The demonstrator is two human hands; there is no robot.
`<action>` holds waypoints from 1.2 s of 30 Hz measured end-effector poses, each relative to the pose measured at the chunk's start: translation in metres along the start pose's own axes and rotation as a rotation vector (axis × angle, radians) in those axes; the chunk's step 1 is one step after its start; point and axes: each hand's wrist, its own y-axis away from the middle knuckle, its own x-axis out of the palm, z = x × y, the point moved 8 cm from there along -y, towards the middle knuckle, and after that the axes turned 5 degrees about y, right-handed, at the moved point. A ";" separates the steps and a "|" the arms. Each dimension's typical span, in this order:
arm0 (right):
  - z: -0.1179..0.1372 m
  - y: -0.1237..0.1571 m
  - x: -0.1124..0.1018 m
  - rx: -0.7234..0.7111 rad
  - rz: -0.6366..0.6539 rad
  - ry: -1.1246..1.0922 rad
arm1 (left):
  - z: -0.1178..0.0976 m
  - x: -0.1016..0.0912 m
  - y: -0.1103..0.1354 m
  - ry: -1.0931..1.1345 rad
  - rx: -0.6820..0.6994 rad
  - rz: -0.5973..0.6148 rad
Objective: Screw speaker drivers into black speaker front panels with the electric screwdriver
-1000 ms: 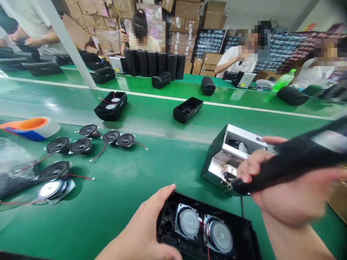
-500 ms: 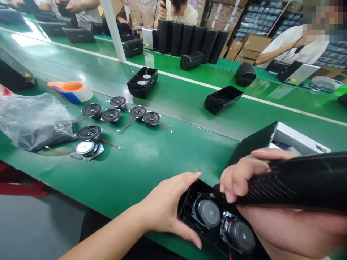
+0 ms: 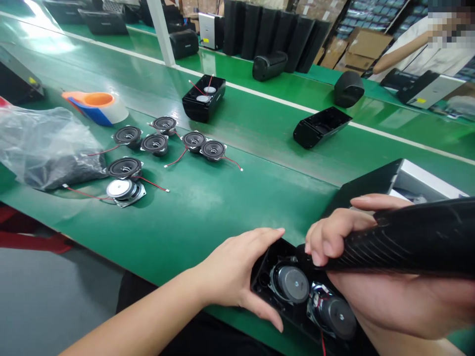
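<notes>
Along the left edge of the green bench we see a clear plastic bag, an orange tape roll and loose speaker drivers with red leads, well apart from our hands, with bare green between them and us. Our left hand clasps the left end of the black speaker housing at the near edge, while our right hand is wrapped around a black electric screwdriver, its tip seemingly at the housing, hidden by fingers. Since half a second ago both hands have barely shifted; a silver-faced box crowds the right.
</notes>
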 end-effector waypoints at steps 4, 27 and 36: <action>-0.002 -0.001 0.001 0.021 0.010 -0.009 | 0.000 0.001 0.000 -0.012 -0.011 0.008; -0.020 0.003 0.014 0.002 0.104 -0.130 | 0.001 -0.001 -0.002 0.024 -0.066 0.002; -0.016 0.005 0.018 -0.117 0.269 -0.026 | 0.002 0.000 -0.003 0.023 -0.119 0.021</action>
